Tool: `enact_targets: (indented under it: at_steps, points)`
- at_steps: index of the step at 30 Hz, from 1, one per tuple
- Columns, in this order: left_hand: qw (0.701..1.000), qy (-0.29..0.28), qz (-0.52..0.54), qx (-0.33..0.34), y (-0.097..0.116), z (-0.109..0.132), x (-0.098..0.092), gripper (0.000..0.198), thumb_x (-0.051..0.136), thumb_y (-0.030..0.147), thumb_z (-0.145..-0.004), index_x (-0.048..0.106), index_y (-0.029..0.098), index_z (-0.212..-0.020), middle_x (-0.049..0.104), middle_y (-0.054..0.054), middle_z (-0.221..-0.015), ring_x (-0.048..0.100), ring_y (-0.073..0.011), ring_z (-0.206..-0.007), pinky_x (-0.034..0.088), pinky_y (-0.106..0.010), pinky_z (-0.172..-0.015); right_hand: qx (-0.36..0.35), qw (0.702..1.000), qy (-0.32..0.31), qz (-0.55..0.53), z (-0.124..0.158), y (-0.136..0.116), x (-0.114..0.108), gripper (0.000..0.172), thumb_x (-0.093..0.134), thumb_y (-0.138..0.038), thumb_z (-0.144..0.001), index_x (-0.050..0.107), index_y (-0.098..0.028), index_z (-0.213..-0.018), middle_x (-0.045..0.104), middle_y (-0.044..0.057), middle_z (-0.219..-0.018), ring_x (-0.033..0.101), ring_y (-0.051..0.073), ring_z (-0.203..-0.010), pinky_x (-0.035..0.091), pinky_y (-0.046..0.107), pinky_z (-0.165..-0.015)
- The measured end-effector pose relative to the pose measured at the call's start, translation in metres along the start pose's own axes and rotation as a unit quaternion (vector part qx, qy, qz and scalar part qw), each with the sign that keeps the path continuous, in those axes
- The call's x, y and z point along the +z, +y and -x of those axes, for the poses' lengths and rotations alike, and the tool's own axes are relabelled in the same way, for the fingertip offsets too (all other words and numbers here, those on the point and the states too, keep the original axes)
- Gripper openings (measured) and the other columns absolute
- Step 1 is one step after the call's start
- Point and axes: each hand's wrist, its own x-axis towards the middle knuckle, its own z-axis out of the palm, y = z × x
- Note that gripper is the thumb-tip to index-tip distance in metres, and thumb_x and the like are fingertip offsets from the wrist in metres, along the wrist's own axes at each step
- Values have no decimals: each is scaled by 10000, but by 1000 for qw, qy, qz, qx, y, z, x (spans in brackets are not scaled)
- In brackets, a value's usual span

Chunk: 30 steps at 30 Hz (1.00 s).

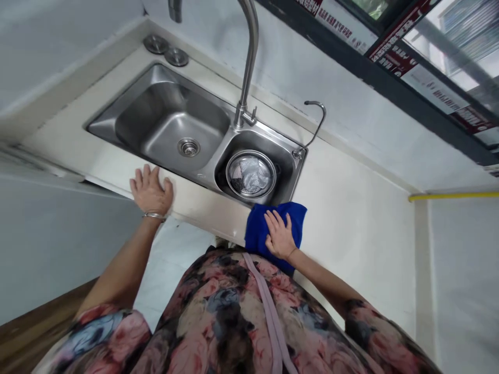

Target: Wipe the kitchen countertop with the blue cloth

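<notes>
My left hand (151, 191) rests open on the front edge of the pale countertop (351, 223), left of centre, its fingers spread toward the large sink basin. A bracelet circles that wrist. Under my right hand (279, 234) lies a blue cloth (256, 228), spread over the counter's front edge by the small basin's near corner. The right palm presses flat on the cloth with the fingers stretched out. The stainless steel double sink (171, 117) is just beyond both hands. Inside its smaller basin sits a round metal strainer basket (252, 174).
A tall curved faucet (251, 57) rises between the basins. At the sink's right corner stands a thin hooked spout (323, 117). Two round drain covers (166, 49) lie at the back left. Dark-framed windows (374, 47) run above the back wall, and a yellow pipe (452, 196) is at right.
</notes>
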Motion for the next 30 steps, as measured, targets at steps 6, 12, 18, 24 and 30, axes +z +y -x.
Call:
enact_targets:
  at_steps: [6,12,18,24,30]
  points:
    - [1000,-1,-22,-15,3,-1,-6,595,494,414,-993,574,141,-1515,455,-143,-1693,302,-340,-1623,155,-586,-1335,-51,997,-10,-62,-85,-71,-11,806,485,-317,-960,291,-63,-1699,265,175,-1765,230,381,-1606,157,618,-1295]
    - [998,-17,-55,-31,10,-3,-15,613,485,431,-955,607,159,-1491,476,-124,-1682,342,-346,-1606,203,-555,-1330,-40,993,30,-104,-122,-118,-12,773,484,-333,-994,302,-76,-1699,266,181,-1762,249,406,-1593,174,659,-1278]
    - [998,-18,-38,-36,12,-3,-17,600,506,422,-943,614,158,-1472,470,-135,-1685,332,-331,-1612,195,-554,-1330,-105,989,54,-91,-59,-88,2,733,518,-341,-1001,362,-132,-1686,227,138,-1780,150,364,-1646,143,637,-1310]
    - [999,-26,-17,-30,8,0,-19,592,493,431,-965,615,153,-1473,472,-136,-1682,320,-335,-1620,176,-569,-1341,-118,991,42,-43,6,-63,29,730,638,-375,-968,448,-201,-1650,409,157,-1703,292,383,-1603,168,673,-1303]
    - [991,-18,130,-39,-1,14,-26,550,462,330,-985,553,178,-1506,543,-146,-1624,398,-270,-1589,285,-540,-1339,-114,992,16,-43,-46,-108,25,678,576,-380,-1024,415,-249,-1669,403,106,-1715,236,369,-1629,82,691,-1314]
